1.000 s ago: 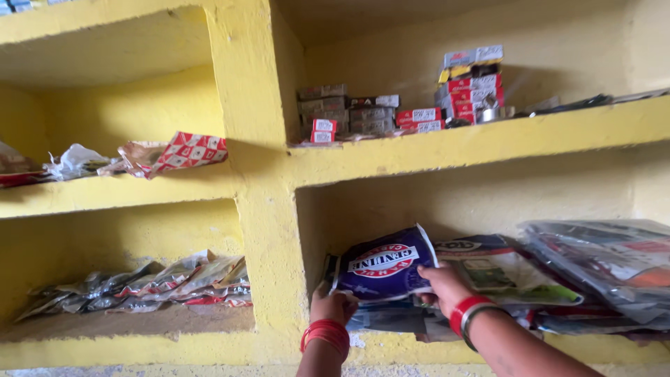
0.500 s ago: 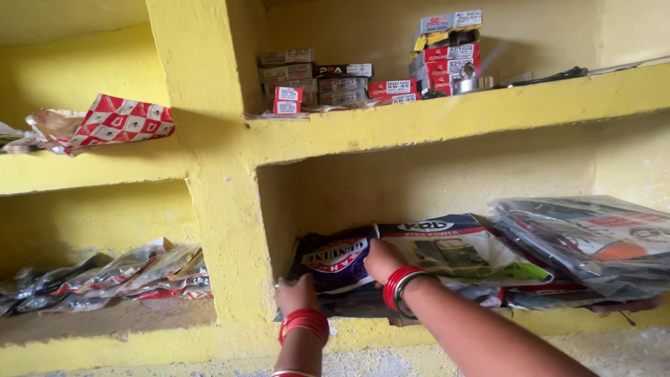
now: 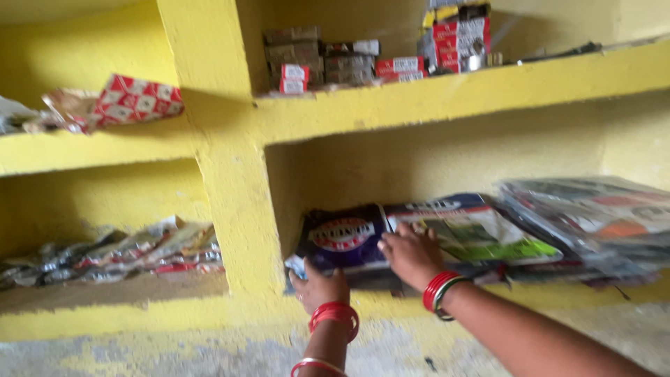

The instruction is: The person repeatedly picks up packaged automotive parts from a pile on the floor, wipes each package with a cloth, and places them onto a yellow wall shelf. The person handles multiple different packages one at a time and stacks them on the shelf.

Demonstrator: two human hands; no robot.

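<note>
Blurred hands [image 3: 363, 269] on dark packet [image 3: 342, 237], label unreadable

Two hands [image 3: 321, 286] — four yellow shelf niches [image 3: 447, 146] — one dark packet [image 3: 342, 237].

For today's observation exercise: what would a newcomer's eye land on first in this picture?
First the bright yellow shelving that fills the view. Next the two hands with red bangles at the lower right niche: the left hand under the front edge of a dark blue packet, the right hand flat on top of it. Red and white small boxes crowd the shelf above.
</note>
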